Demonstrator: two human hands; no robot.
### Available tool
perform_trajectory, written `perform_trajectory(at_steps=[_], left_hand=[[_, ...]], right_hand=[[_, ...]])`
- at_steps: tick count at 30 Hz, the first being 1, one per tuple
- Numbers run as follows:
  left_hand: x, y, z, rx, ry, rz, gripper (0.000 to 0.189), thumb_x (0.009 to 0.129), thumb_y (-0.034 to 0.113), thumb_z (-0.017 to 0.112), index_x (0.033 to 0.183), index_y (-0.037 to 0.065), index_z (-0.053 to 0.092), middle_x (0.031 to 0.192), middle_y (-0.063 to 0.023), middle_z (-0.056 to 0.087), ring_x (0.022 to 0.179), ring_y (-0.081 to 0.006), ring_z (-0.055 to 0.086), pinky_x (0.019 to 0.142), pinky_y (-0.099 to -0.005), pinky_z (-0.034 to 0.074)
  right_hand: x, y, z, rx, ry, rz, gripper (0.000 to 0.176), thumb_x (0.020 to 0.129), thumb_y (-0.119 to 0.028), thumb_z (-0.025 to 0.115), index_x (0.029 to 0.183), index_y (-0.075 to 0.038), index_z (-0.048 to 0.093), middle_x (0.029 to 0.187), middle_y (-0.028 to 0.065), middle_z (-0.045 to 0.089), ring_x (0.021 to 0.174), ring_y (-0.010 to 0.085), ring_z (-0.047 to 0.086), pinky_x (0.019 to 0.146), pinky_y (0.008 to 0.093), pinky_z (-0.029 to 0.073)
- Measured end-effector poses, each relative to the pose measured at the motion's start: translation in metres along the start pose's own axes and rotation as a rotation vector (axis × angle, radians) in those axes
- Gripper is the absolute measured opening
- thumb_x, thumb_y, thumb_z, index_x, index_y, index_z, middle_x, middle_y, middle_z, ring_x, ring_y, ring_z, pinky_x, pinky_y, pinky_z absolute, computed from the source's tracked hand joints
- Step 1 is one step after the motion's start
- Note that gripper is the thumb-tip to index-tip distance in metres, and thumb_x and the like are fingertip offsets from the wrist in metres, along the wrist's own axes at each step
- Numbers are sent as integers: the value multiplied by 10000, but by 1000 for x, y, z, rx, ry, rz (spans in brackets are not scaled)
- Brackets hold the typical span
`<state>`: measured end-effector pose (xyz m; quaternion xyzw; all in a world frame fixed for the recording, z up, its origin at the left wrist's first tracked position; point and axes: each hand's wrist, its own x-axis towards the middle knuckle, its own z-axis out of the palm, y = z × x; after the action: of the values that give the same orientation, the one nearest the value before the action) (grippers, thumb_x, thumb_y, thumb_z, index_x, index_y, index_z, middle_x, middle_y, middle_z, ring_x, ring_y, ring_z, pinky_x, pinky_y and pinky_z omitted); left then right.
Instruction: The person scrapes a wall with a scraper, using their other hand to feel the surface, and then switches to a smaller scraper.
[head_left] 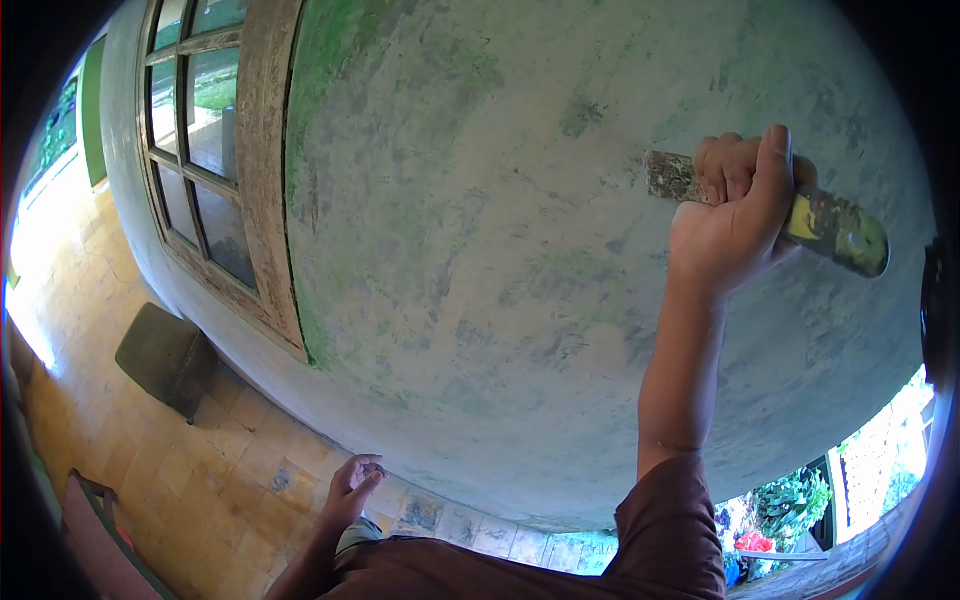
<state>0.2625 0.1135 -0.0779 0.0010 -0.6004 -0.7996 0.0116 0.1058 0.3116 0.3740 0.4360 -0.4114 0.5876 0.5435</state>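
Observation:
My right hand [740, 195] is wrapped round a scraper [838, 232] with a worn, yellow and dark handle. The scraper's stained blade end pokes out to the left of my fingers, at the surface of the wall [480, 230]. That wall is pale grey with green patches and scuffed marks. Low in the view, my left hand [355, 485] hangs near my body, below the wall's lower part. Its fingers are curled loosely apart, and nothing shows in them.
A wooden-framed window [265, 150] is set in the wall at the left. On the tiled floor [240, 460] stands a dark stool [165, 350]. Wooden furniture [105, 540] is at the lower left. Plants [795, 505] and red flowers show at the lower right.

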Motion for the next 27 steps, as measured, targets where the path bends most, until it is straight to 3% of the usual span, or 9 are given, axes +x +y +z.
perform_trajectory(at_steps=[5, 6, 7, 13, 15, 19, 21, 24, 27], left_hand=[[7, -3, -3, 6, 16, 40, 335, 901, 144, 576, 1156, -59, 500, 947, -107, 612, 921, -159, 571, 830, -290, 444], [8, -4, -3, 2, 30, 50, 330, 902, 144, 574, 1153, -57, 502, 944, -108, 612, 918, -162, 573, 833, -293, 442], [9, -3, -5, 9, 19, 43, 330, 902, 144, 574, 1153, -57, 502, 944, -108, 612, 918, -162, 573, 833, -293, 442], [43, 5, -18, 1, -14, 122, 299, 900, 116, 564, 1146, -46, 515, 939, -105, 608, 917, -166, 575, 846, -303, 438], [59, 14, -25, 37, 0, 186, 246, 893, 87, 561, 1105, -37, 541, 945, -94, 608, 916, -160, 573, 852, -303, 435], [102, 44, -42, 98, 18, 262, 188, 869, 69, 575, 1037, -14, 567, 960, -105, 605, 967, -207, 571, 895, -336, 419], [128, 81, -46, 473, 175, 767, 148, 846, 61, 584, 983, 4, 577, 1005, -135, 591, 1075, -292, 539, 963, -407, 380], [165, 127, -56, 608, 224, 963, 215, 849, 145, 601, 1014, 11, 565, 1154, -193, 538, 1242, -410, 410, 1039, -519, 279], [194, 169, -49, 723, 306, 1156, 315, 868, 227, 583, 1099, 19, 529, 1315, -220, 450, 1335, -406, 299, 1072, -533, 222]], right_hand=[[8, -12, -15, 424, -92, 48, 276, 874, -51, 553, 672, -113, 376, 482, -32, 321, 405, 64, 282, 391, 245, 238], [1, -2, -10, 77, -16, 68, 285, 889, -62, 533, 658, -117, 374, 485, -32, 314, 407, 64, 286, 400, 238, 239], [-3, 0, -6, 65, -8, 68, 285, 889, -62, 533, 658, -117, 374, 485, -32, 314, 407, 64, 286, 400, 238, 239], [0, -10, -14, 435, -137, 28, 270, 897, -84, 532, 682, -113, 372, 501, -28, 327, 410, 66, 288, 405, 236, 238], [-17, 1, -2, -35, 51, 197, 350, 956, -203, 449, 653, -142, 286, 535, -30, 226, 469, 85, 239, 487, 269, 226], [-28, -5, -34, 316, -74, 56, 390, 982, -295, 402, 626, -161, 313, 517, -33, 284, 463, 87, 274, 500, 268, 265], [-34, -21, -39, 361, -38, -18, 397, 986, -310, 394, 621, -167, 334, 515, -32, 299, 458, 87, 275, 497, 267, 269], [-46, 0, -24, 320, 117, -30, 427, 981, -317, 405, 584, -175, 333, 519, -37, 308, 454, 88, 288, 498, 265, 282], [-46, 7, -17, 328, 202, 46, 424, 976, -311, 412, 580, -175, 344, 519, -39, 310, 454, 87, 299, 494, 261, 287]])
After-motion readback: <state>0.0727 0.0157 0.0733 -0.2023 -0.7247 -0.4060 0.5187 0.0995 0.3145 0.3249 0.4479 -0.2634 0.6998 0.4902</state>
